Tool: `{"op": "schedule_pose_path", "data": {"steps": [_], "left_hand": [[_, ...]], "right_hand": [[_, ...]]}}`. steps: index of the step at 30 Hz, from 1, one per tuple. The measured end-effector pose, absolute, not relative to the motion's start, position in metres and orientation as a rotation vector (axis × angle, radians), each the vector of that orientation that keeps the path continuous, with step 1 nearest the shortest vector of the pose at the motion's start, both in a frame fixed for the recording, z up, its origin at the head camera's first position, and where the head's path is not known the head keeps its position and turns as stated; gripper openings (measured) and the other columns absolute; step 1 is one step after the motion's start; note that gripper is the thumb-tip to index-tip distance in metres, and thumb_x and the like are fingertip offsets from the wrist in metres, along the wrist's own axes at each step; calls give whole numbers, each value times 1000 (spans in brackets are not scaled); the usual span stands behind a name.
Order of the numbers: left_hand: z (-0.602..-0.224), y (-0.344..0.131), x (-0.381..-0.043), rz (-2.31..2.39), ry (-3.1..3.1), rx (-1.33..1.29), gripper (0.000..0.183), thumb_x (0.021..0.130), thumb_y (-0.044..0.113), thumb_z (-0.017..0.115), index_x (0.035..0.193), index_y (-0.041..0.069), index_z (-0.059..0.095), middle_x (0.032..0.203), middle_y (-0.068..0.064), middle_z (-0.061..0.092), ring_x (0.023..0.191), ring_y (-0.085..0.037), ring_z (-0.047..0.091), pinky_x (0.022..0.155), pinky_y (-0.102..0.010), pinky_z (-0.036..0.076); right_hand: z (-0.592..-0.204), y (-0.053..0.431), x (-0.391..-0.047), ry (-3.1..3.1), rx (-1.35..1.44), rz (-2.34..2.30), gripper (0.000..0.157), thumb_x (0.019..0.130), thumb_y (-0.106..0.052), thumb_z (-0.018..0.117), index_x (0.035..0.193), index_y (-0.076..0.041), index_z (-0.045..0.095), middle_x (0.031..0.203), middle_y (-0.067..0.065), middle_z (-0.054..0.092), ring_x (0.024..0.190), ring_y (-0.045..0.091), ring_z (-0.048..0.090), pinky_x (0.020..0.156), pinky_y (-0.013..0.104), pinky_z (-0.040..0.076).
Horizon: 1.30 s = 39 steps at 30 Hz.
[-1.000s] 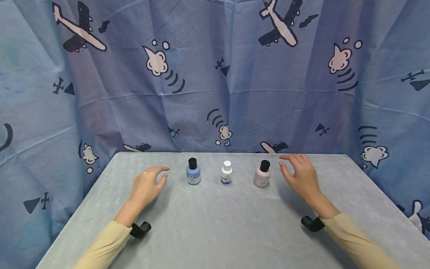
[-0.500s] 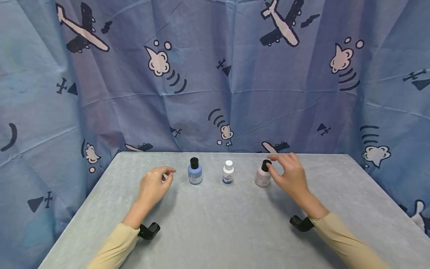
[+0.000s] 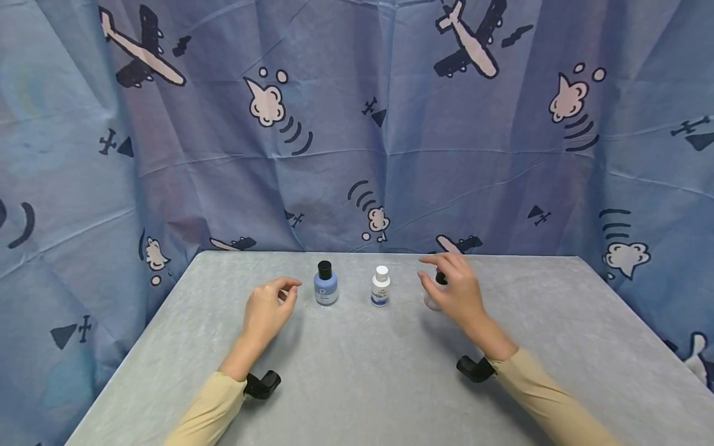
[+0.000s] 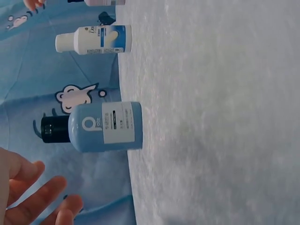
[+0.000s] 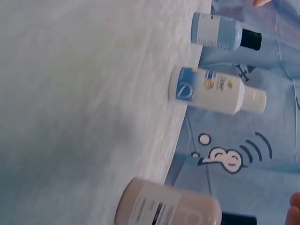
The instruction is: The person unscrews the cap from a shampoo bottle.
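Note:
Three small capped bottles stand upright in a row. On the left is a blue bottle (image 3: 326,290) with a black cap. A white bottle (image 3: 380,291) with a white cap is in the middle. The pink bottle (image 5: 173,206) with a black cap is at the right, mostly hidden behind my right hand (image 3: 456,291) in the head view. That hand hovers with thumb and fingers spread apart, holding nothing, its fingertips between the pink and white bottles. My left hand (image 3: 269,313) is in the air left of the blue bottle, fingers loosely bent and nothing in them.
The bottles stand toward the back of a grey-white table (image 3: 357,378). Behind it hangs a blue curtain (image 3: 334,124) printed with airplanes and clouds. A black wrist mount (image 3: 263,384) sits on the left wrist, and another mount (image 3: 475,369) on the right.
My right hand has moved left, from right of the pink bottle to in front of it. My left hand has drifted right, closer to the blue bottle. All three bottles stay in place.

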<state>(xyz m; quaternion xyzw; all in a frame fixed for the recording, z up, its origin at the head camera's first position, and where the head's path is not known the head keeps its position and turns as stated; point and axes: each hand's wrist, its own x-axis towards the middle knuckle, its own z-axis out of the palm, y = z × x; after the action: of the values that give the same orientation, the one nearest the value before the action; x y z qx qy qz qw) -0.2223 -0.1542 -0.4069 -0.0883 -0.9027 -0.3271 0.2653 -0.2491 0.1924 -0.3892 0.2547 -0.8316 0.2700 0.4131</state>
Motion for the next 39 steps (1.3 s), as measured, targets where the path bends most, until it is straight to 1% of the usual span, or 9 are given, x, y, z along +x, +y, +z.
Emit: {"op": "schedule_pose_path", "data": {"steps": [3, 6, 11, 19, 24, 28, 32, 36, 39], "left_hand": [[-409, -151, -224, -914, -2422, -225, 13, 87, 12, 65, 95, 13, 75, 84, -3, 74, 69, -17, 67, 59, -34, 49], [-411, -148, -227, -950, -2387, -225, 13, 87, 12, 65, 96, 12, 75, 83, -4, 74, 69, -17, 69, 60, -34, 51], [-411, -140, -229, -1007, -2353, -218, 14, 87, 12, 64, 96, 11, 75, 85, -5, 76, 70, -18, 70, 63, -36, 53], [-416, -134, -235, -1150, -2371, -153, 31, 89, 12, 62, 119, 8, 66, 104, -11, 74, 79, -24, 72, 69, -41, 55], [-419, -132, -237, -1241, -2373, -124, 35, 88, 12, 62, 123, 7, 63, 112, -14, 71, 87, -26, 72, 73, -42, 57], [-420, -130, -238, -1339, -2399, -103, 41, 88, 11, 62, 129, 5, 58, 122, -17, 66, 102, -32, 67, 82, -44, 55], [-423, -128, -242, -1434, -2447, -87, 49, 89, 13, 62, 136, 3, 50, 131, -20, 58, 117, -36, 58, 93, -48, 50], [-426, -126, -246, -1446, -2490, -81, 55, 89, 18, 64, 139, 3, 47, 136, -18, 55, 122, -36, 54, 97, -50, 47], [-426, -123, -248, -1448, -2495, -84, 58, 88, 20, 66, 139, 4, 47, 137, -17, 55, 122, -36, 55, 97, -50, 47]], "right_hand": [[-389, 183, -251, -2101, 638, 706, 26, 78, -10, 76, 103, -7, 70, 97, 9, 66, 77, 20, 53, 66, 34, 42], [-389, 174, -252, -2140, 630, 738, 27, 78, -10, 77, 103, -8, 70, 102, 9, 64, 80, 20, 55, 64, 31, 44], [-390, 160, -254, -2220, 630, 810, 28, 79, -10, 76, 106, -9, 68, 110, 11, 60, 86, 22, 57, 66, 33, 49], [-392, 141, -258, -2231, 651, 909, 32, 80, -9, 75, 111, -6, 67, 109, 10, 61, 87, 22, 58, 68, 36, 51], [-391, 130, -260, -2217, 667, 1002, 29, 82, -8, 73, 110, -6, 66, 103, 9, 65, 84, 20, 59, 67, 37, 53], [-392, 120, -259, -2211, 701, 1045, 26, 84, -8, 71, 109, -5, 65, 99, 9, 66, 83, 20, 60, 66, 39, 54], [-392, 110, -258, -2248, 706, 1056, 29, 85, -11, 71, 112, -7, 64, 102, 8, 65, 85, 20, 60, 68, 37, 54], [-393, 101, -259, -2277, 703, 1079, 32, 84, -13, 72, 115, -9, 62, 107, 8, 64, 90, 20, 61, 71, 36, 55], [-393, 95, -260, -2257, 724, 1102, 34, 84, -12, 72, 116, -7, 62, 108, 10, 64, 92, 22, 61, 72, 38, 56]]}}
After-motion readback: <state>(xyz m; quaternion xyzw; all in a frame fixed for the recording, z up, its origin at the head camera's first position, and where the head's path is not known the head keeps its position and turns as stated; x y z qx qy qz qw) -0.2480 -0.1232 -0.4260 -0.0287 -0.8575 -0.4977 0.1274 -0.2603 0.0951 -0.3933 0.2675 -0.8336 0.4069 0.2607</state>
